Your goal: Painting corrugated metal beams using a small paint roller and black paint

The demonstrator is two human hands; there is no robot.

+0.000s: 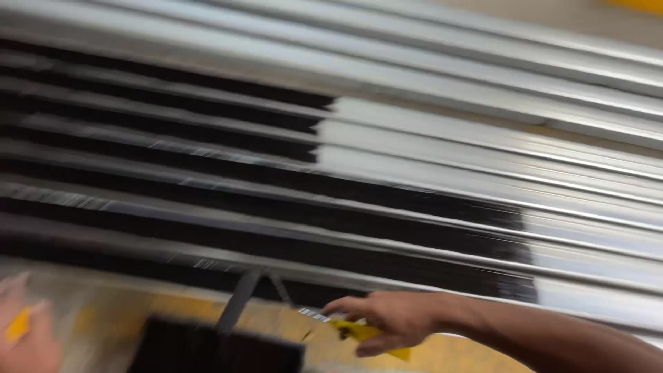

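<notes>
Clearly, motion blur smears the whole view, so fine detail is hard to settle. The right hand [394,321] reaches in from the lower right, its fingers [345,304] curled around a yellow object [362,333] that looks like a small tool or tape; what it is exactly cannot be told. That yellow object sits at the near edge, just in front of the long metal profiles [483,173], low and a little right of centre. The left hand [24,331] shows only partly at the lower left corner, with something small and orange-yellow [19,323] against it; whether its fingers are closed on that piece or merely beside it cannot be told.

To handle this well, I judge the right hand should hold the yellow object firmly and come to rest against the nearest profile, since a steady hand matters along such long, narrow pieces.

By count: two hands, one yellow object in the right, one small orange-yellow piece by the left, one dark block [214,349] at the near edge between them. The profiles lie side by side, running left to right; roughly nine or ten show, several with black strips [207,179] along part of their length. A yellowish worktop [110,314] shows beneath.
</notes>
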